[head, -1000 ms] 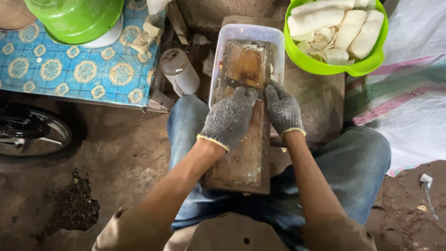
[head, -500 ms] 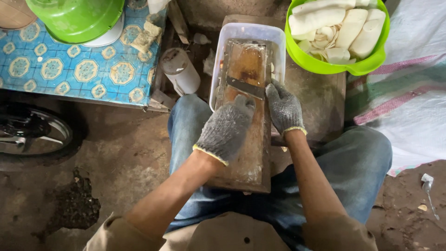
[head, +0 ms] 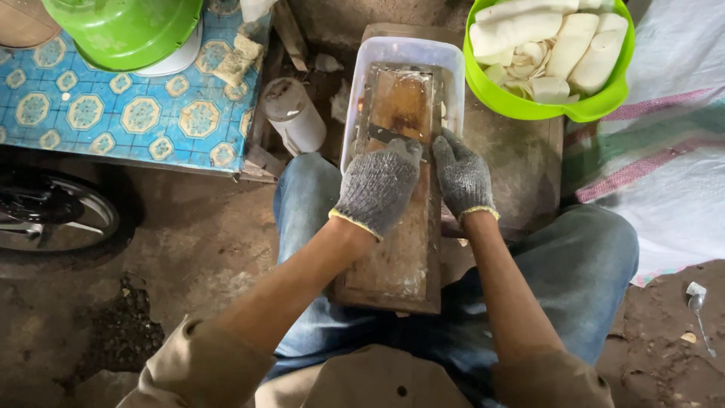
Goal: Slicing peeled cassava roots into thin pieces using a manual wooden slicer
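My left hand [head: 377, 185] lay flat on the wooden slicer board [head: 396, 227], fingers curled down over something I could not make out, just below the metal blade [head: 389, 136]. My right hand [head: 462, 175] gripped the board's right edge, fingers closed on the wood. The board rested across my lap, its far end tipped into one clear plastic tub [head: 404, 57]. One green bowl [head: 547, 64] of peeled white roots stood beside the tub, roughly five whole pieces showing plus a heap of slices. One upturned green basin [head: 124, 26] sat on the blue patterned table [head: 113, 113], one white jar [head: 293, 113] below it. Both gloves were knitted grey. In my judgement the risk lay at the blade: my left fingers sat very near it, and a slip on wet wood could cut through the knit; the board might also shift off my knees
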